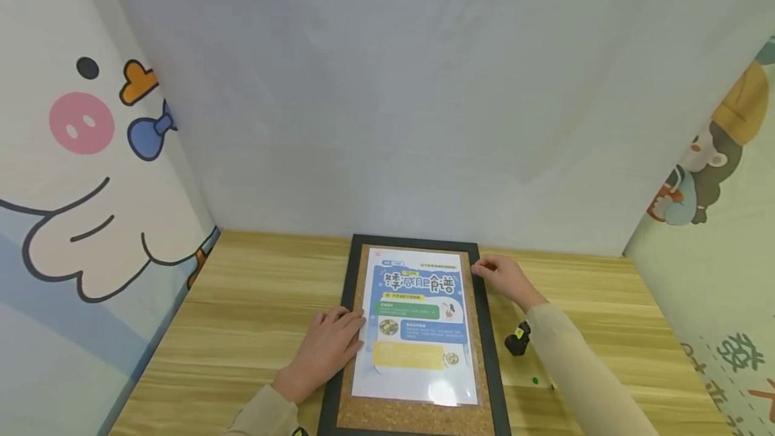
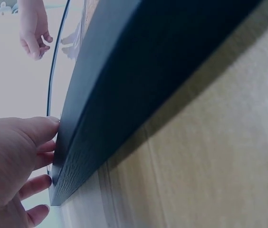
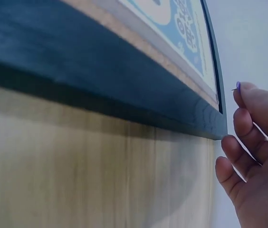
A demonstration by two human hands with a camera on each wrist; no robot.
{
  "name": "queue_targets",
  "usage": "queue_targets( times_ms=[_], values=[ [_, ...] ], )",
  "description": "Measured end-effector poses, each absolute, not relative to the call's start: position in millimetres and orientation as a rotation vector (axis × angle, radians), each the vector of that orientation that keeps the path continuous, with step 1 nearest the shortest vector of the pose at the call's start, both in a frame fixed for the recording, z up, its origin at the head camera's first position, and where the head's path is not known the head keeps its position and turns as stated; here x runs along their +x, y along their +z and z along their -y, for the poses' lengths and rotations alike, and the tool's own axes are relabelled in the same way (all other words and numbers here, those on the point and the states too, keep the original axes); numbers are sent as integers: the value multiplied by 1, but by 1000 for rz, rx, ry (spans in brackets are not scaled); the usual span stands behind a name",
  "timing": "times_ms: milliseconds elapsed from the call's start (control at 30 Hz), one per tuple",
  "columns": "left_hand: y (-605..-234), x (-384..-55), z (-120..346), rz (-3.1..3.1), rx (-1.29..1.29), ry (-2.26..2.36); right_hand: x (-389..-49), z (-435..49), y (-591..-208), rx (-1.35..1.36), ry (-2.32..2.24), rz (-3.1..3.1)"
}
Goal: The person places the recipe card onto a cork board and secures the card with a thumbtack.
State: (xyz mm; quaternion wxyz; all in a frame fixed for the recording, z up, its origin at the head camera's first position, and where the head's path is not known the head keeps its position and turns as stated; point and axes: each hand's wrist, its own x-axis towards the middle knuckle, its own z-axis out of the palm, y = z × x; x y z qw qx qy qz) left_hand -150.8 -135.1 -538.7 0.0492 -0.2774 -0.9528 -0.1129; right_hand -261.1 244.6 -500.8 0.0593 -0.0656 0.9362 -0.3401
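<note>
A framed corkboard (image 1: 418, 417) with a dark border lies on the table, and a glossy printed sheet (image 1: 418, 382) with blue, green and yellow blocks lies on the cork. My left hand (image 1: 327, 345) rests over the frame's left side, its fingers fairly straight and the tips at the sheet's left edge. Close to the sheet's upper right corner is my right hand (image 1: 505, 279). Between its thumb and index finger it pinches a purple thumbtack (image 3: 238, 86); the metal point shows in the right wrist view, apart from the board. Its other fingers are loosely bent.
On the wooden table (image 1: 260, 288), a small green thumbtack (image 1: 535, 380) lies right of the board, beside the right forearm. A black device (image 1: 517, 340) with a yellow mark sits by the right wrist. A pale wall (image 1: 393, 120) rises right behind the board; printed side walls flank the table.
</note>
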Motion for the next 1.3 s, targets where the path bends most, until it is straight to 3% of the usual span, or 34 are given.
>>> queue_targets(
  times_ms=[333,1300],
  values=[
    [-537,-149,135,2915,-849,-333,-274,-238,-501,-38,-1096,-2752],
    [-539,-150,136,2915,-844,-324,-302,-220,-520,65,-1069,-2824]
  ],
)
